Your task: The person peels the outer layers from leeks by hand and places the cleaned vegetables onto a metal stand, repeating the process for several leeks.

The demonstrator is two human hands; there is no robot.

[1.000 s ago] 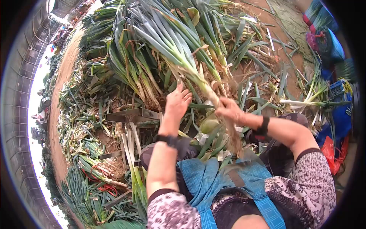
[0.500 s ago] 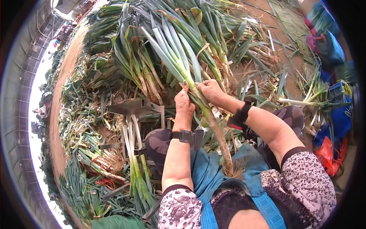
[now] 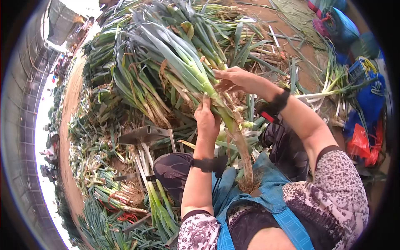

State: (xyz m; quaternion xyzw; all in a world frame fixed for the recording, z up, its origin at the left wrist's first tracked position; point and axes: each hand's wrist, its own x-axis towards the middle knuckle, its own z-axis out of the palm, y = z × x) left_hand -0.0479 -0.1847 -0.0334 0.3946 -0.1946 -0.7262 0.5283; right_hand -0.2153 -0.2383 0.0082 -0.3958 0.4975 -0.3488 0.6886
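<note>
A long green onion [image 3: 240,146] slants across the middle of the view, its leaves up and to the left. Its muddy stalk and hairy roots rest on the blue apron [image 3: 273,166]. My left hand [image 3: 207,119] is closed around the stalk where the green leaves begin. Just right of the leaf bases is my right hand [image 3: 238,80], fingers stretched out and apart with nothing visible in them. Whether its fingertips touch the leaves is hard to tell. A strip of brownish outer skin hangs loose along the stalk.
Untrimmed green onions [image 3: 143,89] lie heaped ahead. Cleaned white-stemmed onions [image 3: 156,191] rest on a metal frame [image 3: 146,135] by my left knee. Leaf scraps cover the ground. To the right are a blue crate [image 3: 360,71] and a red plastic bag [image 3: 359,141].
My right hand has come off the stalk, moving up and right with its fingers spreading. My left hand still grips the onion, slightly lower in view. The whole view has shifted a little.
</note>
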